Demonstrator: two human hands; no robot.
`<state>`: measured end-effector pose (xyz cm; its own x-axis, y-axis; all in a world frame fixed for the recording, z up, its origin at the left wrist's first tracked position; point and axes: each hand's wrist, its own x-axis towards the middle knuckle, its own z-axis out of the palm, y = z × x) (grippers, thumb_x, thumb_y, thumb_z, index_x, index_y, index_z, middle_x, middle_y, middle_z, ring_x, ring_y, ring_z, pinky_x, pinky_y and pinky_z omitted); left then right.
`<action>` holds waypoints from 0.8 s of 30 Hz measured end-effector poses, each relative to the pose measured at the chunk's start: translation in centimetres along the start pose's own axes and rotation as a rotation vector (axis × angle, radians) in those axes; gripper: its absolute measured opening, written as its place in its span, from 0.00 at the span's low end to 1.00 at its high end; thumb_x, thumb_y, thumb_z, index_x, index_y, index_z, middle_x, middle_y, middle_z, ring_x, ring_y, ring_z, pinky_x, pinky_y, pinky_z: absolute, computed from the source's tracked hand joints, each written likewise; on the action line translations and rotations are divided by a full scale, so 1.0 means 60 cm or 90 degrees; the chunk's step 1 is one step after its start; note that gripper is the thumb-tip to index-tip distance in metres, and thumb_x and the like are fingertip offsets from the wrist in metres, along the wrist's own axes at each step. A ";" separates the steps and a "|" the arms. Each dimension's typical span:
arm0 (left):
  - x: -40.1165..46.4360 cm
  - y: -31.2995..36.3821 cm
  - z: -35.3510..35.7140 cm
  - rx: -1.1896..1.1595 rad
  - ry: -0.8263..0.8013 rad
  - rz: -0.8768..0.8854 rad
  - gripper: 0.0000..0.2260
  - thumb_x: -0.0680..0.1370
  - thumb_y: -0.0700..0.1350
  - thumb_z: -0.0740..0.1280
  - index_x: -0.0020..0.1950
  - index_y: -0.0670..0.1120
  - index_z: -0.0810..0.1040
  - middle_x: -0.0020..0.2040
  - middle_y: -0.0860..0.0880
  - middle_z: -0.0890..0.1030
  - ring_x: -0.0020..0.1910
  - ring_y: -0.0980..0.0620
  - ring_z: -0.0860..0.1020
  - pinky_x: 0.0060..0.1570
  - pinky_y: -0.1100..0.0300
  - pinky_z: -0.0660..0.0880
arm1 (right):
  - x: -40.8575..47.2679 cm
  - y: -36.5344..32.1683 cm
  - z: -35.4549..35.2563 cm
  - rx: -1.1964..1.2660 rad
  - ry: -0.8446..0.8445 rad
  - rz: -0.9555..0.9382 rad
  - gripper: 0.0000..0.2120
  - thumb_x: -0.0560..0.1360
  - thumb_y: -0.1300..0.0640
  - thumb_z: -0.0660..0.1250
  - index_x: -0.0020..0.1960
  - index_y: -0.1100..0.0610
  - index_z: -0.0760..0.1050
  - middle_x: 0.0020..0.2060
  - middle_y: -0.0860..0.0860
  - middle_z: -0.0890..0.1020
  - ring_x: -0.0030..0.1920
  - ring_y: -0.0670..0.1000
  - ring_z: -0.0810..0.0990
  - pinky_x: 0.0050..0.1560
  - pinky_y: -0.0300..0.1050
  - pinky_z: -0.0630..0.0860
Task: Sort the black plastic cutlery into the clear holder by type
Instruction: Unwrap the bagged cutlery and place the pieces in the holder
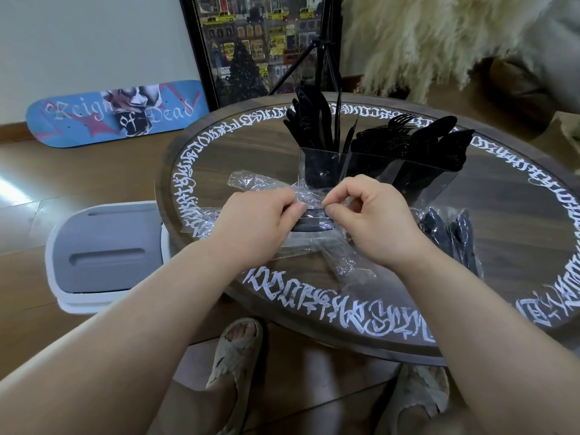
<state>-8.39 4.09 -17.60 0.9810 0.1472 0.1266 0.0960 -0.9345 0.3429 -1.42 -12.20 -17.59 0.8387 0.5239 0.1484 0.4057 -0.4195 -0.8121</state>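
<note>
1. Your left hand (260, 221) and right hand (370, 218) meet over the near middle of the round wooden table (244, 142), both forearms reaching in from the bottom of the view
2. Your left hand lies knuckles up, fingers curled, its thumb and fingertips pinching the clear plastic wrapper (309, 196) at its top edge
3. Your right hand mirrors it, thumb and forefinger pinched on the same wrapper edge, the other fingers folded into the palm; the two pinches nearly touch
4. Inside the wrapper, just below your fingertips, lies a bundle of black cutlery (314, 222); which type it is cannot be told
5. Directly beyond your grip stands the clear holder (376, 171), upright, with divided compartments; knives (314, 120) fill the left compartment, forks (389, 136) and spoons (445, 136) lean out of those to the right
6. To the right of your right hand, more wrapped black cutlery (452, 233) lies on the table
7. Loose clear wrap (248, 180) is crumpled beyond your left hand, between it and the holder
8. Beyond the table's left edge, on the floor, sits a white and grey bin (103, 255); farther off a blue skateboard deck (116, 114) leans at the wall
9. Under your arms, two feet in pale slippers (235, 356) rest on the floor
</note>
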 end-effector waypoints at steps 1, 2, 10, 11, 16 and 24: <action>0.001 0.000 0.000 -0.015 -0.003 -0.006 0.15 0.82 0.54 0.56 0.38 0.50 0.69 0.30 0.52 0.72 0.34 0.50 0.73 0.31 0.58 0.61 | 0.000 -0.001 0.000 0.011 0.006 -0.005 0.11 0.73 0.63 0.70 0.37 0.48 0.77 0.37 0.43 0.75 0.32 0.39 0.73 0.38 0.29 0.67; 0.001 0.001 0.000 -0.033 -0.009 -0.014 0.16 0.82 0.54 0.56 0.36 0.50 0.66 0.30 0.52 0.71 0.33 0.51 0.72 0.31 0.57 0.61 | 0.000 -0.002 0.000 0.025 0.011 -0.008 0.11 0.73 0.63 0.70 0.37 0.48 0.77 0.36 0.43 0.75 0.32 0.39 0.73 0.39 0.30 0.68; 0.007 -0.010 0.002 -0.169 -0.056 -0.053 0.17 0.82 0.52 0.56 0.36 0.46 0.69 0.31 0.49 0.72 0.33 0.50 0.71 0.37 0.54 0.68 | -0.002 -0.008 0.000 0.141 0.070 -0.022 0.11 0.74 0.64 0.69 0.39 0.50 0.78 0.30 0.42 0.77 0.32 0.44 0.74 0.37 0.41 0.75; 0.007 -0.013 0.002 -0.176 -0.055 -0.061 0.17 0.82 0.51 0.56 0.37 0.44 0.69 0.32 0.47 0.73 0.34 0.48 0.72 0.38 0.52 0.69 | -0.002 -0.008 -0.001 0.140 0.070 -0.024 0.11 0.75 0.64 0.68 0.39 0.49 0.78 0.29 0.41 0.77 0.32 0.44 0.74 0.36 0.38 0.74; 0.002 -0.017 0.000 -0.095 -0.044 -0.065 0.17 0.82 0.54 0.55 0.38 0.46 0.70 0.32 0.49 0.75 0.35 0.49 0.74 0.34 0.54 0.68 | 0.003 0.001 -0.001 0.046 -0.010 0.057 0.06 0.75 0.59 0.66 0.40 0.52 0.76 0.33 0.42 0.76 0.35 0.47 0.75 0.43 0.47 0.77; 0.003 -0.008 0.006 0.019 -0.049 -0.074 0.17 0.78 0.63 0.57 0.40 0.50 0.69 0.33 0.53 0.74 0.33 0.58 0.70 0.29 0.60 0.61 | 0.005 0.001 0.005 -0.113 -0.019 0.098 0.12 0.72 0.48 0.70 0.38 0.55 0.74 0.34 0.46 0.77 0.37 0.45 0.74 0.36 0.41 0.69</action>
<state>-8.20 4.42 -18.08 0.9729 0.2308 0.0153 0.2137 -0.9221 0.3227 -1.26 -11.86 -17.74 0.8857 0.4642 0.0112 0.3333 -0.6188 -0.7113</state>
